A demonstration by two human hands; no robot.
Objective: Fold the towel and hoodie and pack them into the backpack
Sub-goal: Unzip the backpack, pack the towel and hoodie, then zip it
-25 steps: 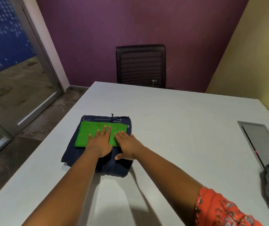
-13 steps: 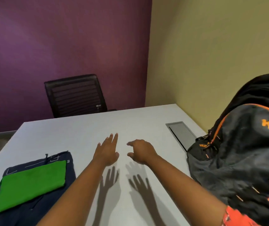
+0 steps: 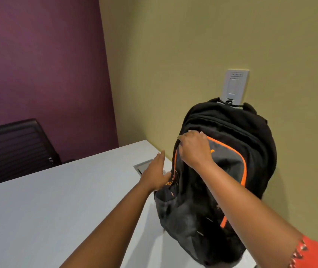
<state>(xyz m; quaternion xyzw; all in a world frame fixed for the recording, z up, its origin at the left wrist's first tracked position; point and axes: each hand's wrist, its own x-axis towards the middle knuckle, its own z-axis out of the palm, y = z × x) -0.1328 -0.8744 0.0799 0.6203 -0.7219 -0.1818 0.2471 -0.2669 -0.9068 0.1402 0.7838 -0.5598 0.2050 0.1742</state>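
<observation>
Backpack [image 3: 229, 171]: black and grey with orange piping, standing upright on the right end of the white table [image 3: 48, 209], its back against the yellow-green wall [image 3: 212, 45]. Main body looks zipped shut as far as visible.

Right hand [image 3: 194, 149]: on the upper front of the pack at the top of the orange-trimmed pocket, fingers curled over the edge there; whether they pinch a zip pull or only fabric, cannot tell.

Left hand [image 3: 156, 175]: flat against the pack's left side low down, fingers straight and together, thumb side touching the fabric; not closed on anything.

Red patterned sleeve [image 3: 312, 254] at the right arm's near end.

Surroundings: grey cable hatch [image 3: 144, 166] set in the tabletop just behind the left hand. White wall plate [image 3: 235, 86] above the pack's top handle. Black chair [image 3: 13, 147] at the far left against the purple wall [image 3: 38, 64]
</observation>
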